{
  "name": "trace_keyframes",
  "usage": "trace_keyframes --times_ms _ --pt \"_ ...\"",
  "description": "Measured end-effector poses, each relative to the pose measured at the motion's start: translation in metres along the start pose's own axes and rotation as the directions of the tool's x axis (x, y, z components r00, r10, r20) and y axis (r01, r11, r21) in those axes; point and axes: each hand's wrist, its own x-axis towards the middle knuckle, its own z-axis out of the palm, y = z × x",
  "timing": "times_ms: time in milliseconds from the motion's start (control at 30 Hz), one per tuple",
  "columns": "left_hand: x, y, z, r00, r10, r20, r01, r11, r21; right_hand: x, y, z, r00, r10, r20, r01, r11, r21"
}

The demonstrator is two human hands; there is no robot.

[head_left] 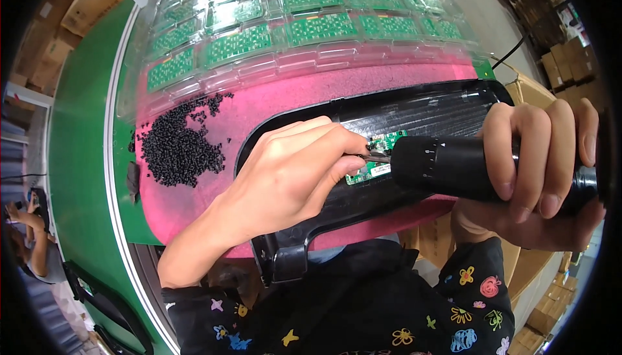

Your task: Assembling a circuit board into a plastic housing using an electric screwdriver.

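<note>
My right hand [538, 160] is wrapped round a black electric screwdriver [447, 164], held nearly level with its nose pointing left. From the nose a metal bit reaches to the fingertips of my left hand [291, 167]. Thumb and forefinger of that hand are pinched together at the bit's end; what lies between them is mostly hidden. Just beneath is a green circuit board [393, 138], partly covered by the fingers and the screwdriver. It lies inside a long black plastic housing [291, 246], which rests on a pink mat [259, 92].
Left on the mat is a pile of small black screws [178, 147], with a small dark lump [133, 180] beside it. Clear plastic trays [311, 53] of green boards stand at the back. Cardboard boxes [531, 264] are at the right; another person [39, 238] appears far left.
</note>
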Motion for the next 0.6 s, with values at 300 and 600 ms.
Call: trace_keyframes --times_ms 300,600 --pt "0.0 0.0 0.001 0.997 0.033 -0.07 -0.017 0.976 0.215 0.013 0.008 -0.002 0.993 0.062 0.105 -0.055 0.996 -0.064" --pt "-0.004 0.001 -0.007 0.984 -0.057 -0.169 0.108 0.945 0.31 0.01 0.031 0.004 0.95 0.304 0.075 -0.221 0.82 -0.527"
